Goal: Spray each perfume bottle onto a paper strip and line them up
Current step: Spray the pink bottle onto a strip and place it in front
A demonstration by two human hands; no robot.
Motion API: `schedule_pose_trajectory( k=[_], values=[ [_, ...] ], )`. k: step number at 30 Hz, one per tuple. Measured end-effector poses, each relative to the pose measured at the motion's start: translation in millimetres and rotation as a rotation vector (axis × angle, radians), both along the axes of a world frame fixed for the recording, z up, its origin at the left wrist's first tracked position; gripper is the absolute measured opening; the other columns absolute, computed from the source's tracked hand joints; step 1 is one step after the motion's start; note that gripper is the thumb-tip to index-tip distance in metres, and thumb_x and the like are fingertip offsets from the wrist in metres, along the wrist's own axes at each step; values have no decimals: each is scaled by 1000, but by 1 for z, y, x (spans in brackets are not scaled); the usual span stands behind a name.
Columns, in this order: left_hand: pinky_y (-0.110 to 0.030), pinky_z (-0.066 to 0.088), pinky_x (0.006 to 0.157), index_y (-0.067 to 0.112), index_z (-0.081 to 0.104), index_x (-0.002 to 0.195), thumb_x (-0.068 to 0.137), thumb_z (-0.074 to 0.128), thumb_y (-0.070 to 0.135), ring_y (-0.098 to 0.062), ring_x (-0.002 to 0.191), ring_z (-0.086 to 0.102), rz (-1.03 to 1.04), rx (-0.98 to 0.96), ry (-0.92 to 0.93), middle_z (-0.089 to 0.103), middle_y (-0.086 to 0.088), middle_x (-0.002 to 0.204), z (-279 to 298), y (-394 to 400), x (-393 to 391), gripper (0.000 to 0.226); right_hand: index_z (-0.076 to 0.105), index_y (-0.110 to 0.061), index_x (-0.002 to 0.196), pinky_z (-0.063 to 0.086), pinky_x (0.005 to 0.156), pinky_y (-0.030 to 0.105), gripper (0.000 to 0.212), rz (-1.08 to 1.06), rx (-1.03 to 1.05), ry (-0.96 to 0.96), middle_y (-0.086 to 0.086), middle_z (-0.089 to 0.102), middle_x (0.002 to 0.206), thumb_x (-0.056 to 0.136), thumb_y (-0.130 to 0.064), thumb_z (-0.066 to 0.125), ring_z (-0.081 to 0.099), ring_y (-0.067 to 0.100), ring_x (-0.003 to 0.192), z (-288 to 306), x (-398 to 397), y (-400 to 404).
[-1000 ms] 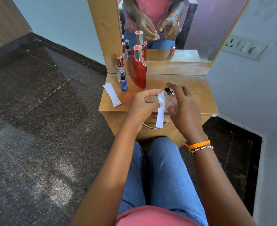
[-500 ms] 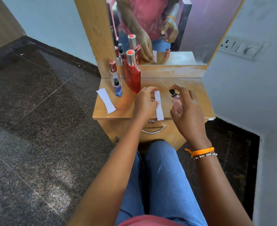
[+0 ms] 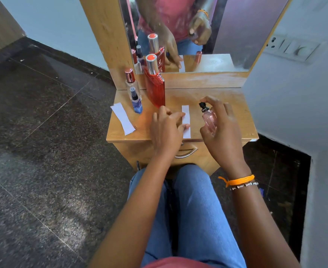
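On the dresser top [image 3: 227, 97], a paper strip [image 3: 186, 113] lies under the left hand's fingertips [image 3: 185, 126]. Another strip [image 3: 123, 118] lies left of them; three bottles [image 3: 154, 88] stand behind; the right hand's [image 3: 222, 126] bottle [image 3: 209, 119] is right.

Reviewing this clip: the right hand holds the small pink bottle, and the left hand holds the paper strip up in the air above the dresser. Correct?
Not quite. In the head view the left hand rests on the paper strip, which lies flat on the dresser top. The right hand does hold the pink bottle.

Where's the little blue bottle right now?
In the head view the blue bottle stands at the table's left side, just in front of the clear bottle, between the left paper strip and the tall red bottle.
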State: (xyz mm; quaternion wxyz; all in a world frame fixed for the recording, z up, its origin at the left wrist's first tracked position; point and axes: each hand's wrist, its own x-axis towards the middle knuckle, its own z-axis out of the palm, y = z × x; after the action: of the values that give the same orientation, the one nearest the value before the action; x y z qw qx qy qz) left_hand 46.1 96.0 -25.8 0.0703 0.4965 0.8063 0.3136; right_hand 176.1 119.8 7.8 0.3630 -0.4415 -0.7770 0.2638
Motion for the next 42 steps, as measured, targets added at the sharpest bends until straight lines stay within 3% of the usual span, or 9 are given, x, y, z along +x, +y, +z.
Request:
schedule_pose_trajectory(
  k=[4, 8, 13, 16, 20, 26, 29, 36, 42],
  values=[
    [-27, 38, 84, 26, 63, 119, 81, 69, 30, -19, 98, 44, -8, 10, 1, 52, -1, 111, 2, 8, -2, 38, 45, -31, 126, 52, 62, 39, 67, -9, -11, 1, 2, 49, 110, 71, 6, 54, 55, 20, 78, -1, 0, 2],
    [-19, 37, 84, 24, 61, 121, 91, 56, 16, -13, 97, 44, -73, 168, -103, 49, 0, 108, 10, 4, 4, 32, 44, -24, 129, 43, 74, 9, 54, 30, -56, 150, 3, 50, 114, 82, 1, 57, 51, 9, 93, -1, -1, 2],
    [-22, 47, 91, 25, 57, 119, 100, 38, 24, -2, 98, 60, -411, 66, -904, 60, 8, 108, 32, -22, 18, 27, 36, -41, 126, 39, 103, 52, 40, 113, -296, 387, -17, 52, 109, 90, -41, 53, 52, 22, 111, 2, -6, -4],
    [-38, 49, 97, 19, 57, 118, 98, 43, 22, -12, 99, 63, -473, 48, -1179, 65, -2, 107, 29, -30, 25, 24, 40, -40, 127, 39, 104, 54, 37, 138, -371, 463, -12, 53, 112, 91, -49, 43, 49, 24, 117, 7, -9, -9],
    [-44, 49, 94, 22, 59, 116, 87, 56, 25, -21, 105, 63, -359, 117, -1050, 66, -10, 113, 27, -33, 16, 29, 50, -46, 119, 24, 112, 54, 30, 99, -284, 386, -18, 53, 124, 98, -44, 29, 44, 1, 123, 6, -2, -2],
    [-9, 44, 70, 22, 58, 113, 87, 60, 17, -10, 84, 53, -257, 114, -830, 60, 5, 97, 31, -37, -2, 27, 59, -27, 114, 42, 97, 51, 40, -16, -154, 141, -7, 56, 111, 84, -3, 51, 54, 24, 108, -29, 11, 19],
    [-16, 44, 73, 24, 59, 114, 87, 60, 12, -9, 86, 52, -221, 85, -790, 55, 13, 93, 32, -39, -5, 29, 66, -16, 103, 51, 84, 44, 35, 17, -196, 85, 5, 58, 96, 81, 8, 53, 59, 21, 86, -39, 8, 21],
    [4, 36, 67, 18, 57, 121, 88, 56, 3, 8, 85, 49, -254, 89, -718, 55, 7, 102, 32, -41, -3, 36, 60, -22, 94, 49, 83, 22, 25, 88, -267, 615, -1, 65, 88, 88, 2, 57, 61, 6, 84, 10, -6, 15],
    [4, 36, 68, 25, 57, 118, 88, 56, 4, 7, 92, 49, -268, 90, -710, 57, 1, 115, 31, -42, -1, 37, 62, -15, 109, 51, 82, 21, 28, 322, -303, 489, 9, 66, 96, 86, 1, 57, 62, 9, 87, 20, -6, 17]
  ],
)
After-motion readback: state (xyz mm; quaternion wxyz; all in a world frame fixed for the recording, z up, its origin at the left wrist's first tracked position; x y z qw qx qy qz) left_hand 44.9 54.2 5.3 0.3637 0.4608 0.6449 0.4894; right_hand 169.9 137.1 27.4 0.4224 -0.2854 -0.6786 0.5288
